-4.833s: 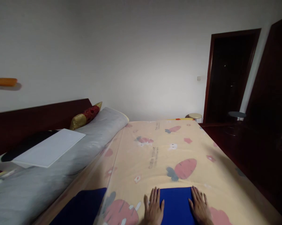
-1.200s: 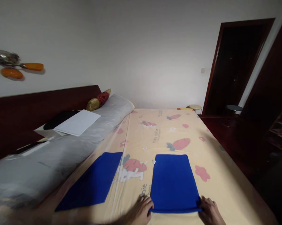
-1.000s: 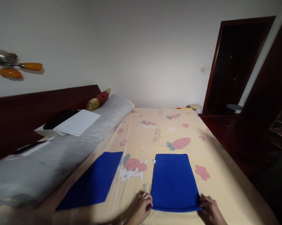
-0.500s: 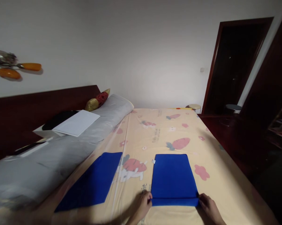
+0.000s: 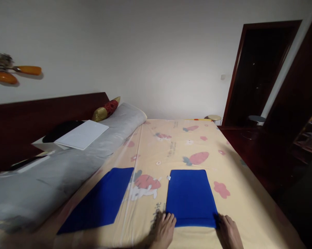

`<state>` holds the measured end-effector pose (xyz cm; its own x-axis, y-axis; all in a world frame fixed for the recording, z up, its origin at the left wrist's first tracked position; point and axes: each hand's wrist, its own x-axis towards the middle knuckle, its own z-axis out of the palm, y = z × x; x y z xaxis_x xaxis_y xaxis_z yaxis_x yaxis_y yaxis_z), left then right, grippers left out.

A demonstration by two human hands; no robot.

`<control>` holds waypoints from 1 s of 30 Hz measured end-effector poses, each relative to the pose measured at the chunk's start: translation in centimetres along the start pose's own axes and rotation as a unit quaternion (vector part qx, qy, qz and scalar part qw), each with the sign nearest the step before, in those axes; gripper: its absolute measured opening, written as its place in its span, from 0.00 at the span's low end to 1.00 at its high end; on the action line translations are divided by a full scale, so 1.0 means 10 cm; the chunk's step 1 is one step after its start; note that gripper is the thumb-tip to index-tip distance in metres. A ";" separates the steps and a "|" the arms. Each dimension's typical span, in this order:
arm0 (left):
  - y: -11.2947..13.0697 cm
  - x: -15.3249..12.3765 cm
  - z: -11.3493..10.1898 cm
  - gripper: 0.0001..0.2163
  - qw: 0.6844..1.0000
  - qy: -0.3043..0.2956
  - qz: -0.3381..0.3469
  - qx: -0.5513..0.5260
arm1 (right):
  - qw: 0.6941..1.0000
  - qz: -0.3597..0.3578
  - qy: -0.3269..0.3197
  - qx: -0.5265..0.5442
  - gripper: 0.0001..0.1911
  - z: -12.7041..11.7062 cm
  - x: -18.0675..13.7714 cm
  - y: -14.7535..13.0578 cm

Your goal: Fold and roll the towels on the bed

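Note:
A folded piece of blue cloth lies flat on the bed with a narrow folded strip along its near edge and a small white label at its left side. My left hand is at the near left corner, its curled fingers closed over the fabric edge. At the near right corner, my right hand has its fingers closed on the cloth; the fingertips are partly hidden in shadow. Farther left lies a second blue cloth, spread flat and touched by neither hand.
The bed's patterned sheet lies beneath both cloths. Along the left run a grey plastic-covered roll, a white flat board and a red-gold cushion before a dark headboard. Stools stand beyond the bed.
My left hand has shifted right, its fingers now over the cloth's corner rather than pinching its side. The strip at the near edge looks flatter. My right hand stays at its corner.

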<state>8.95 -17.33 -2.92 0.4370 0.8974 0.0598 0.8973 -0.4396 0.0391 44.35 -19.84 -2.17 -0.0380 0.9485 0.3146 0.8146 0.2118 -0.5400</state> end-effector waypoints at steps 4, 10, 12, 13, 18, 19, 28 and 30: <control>0.09 0.02 0.04 0.14 0.995 0.080 -0.051 -0.011 | 0.999 -0.021 -0.003 -0.049 0.13 0.06 -0.02 0.06; 0.15 0.05 -0.01 0.13 0.990 0.110 -0.093 -0.007 | 0.991 0.015 0.058 -0.119 0.19 0.39 -0.12 -0.10; 0.15 0.05 0.01 0.13 0.990 0.106 -0.097 -0.002 | 0.994 -0.061 0.053 -0.075 0.26 0.62 -0.14 -0.38; 0.14 0.05 0.03 0.13 0.990 0.103 -0.098 0.001 | 0.991 -0.119 0.030 -0.049 0.30 0.74 -0.13 -0.55; 0.09 0.01 0.08 0.14 0.994 0.076 -0.082 0.005 | 0.957 -0.284 -0.062 0.018 0.40 1.13 -0.02 -1.17; 0.08 0.00 0.06 0.13 0.994 0.078 -0.082 0.004 | 0.953 -0.294 -0.076 0.023 0.40 1.10 0.00 -1.18; -0.13 -0.17 -0.32 0.17 0.998 0.045 0.044 -0.023 | 0.955 -0.195 -0.224 -0.012 0.29 -0.03 0.00 -0.16; -0.17 -0.20 -0.38 0.22 0.997 0.026 0.067 -0.015 | 0.956 -0.165 -0.240 -0.027 0.27 -0.16 -0.03 0.04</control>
<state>6.33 -18.48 0.65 0.5492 0.8273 0.1182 0.8281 -0.5578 0.0564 45.64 -20.46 -1.23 -0.5480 0.8343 0.0599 0.7412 0.5175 -0.4276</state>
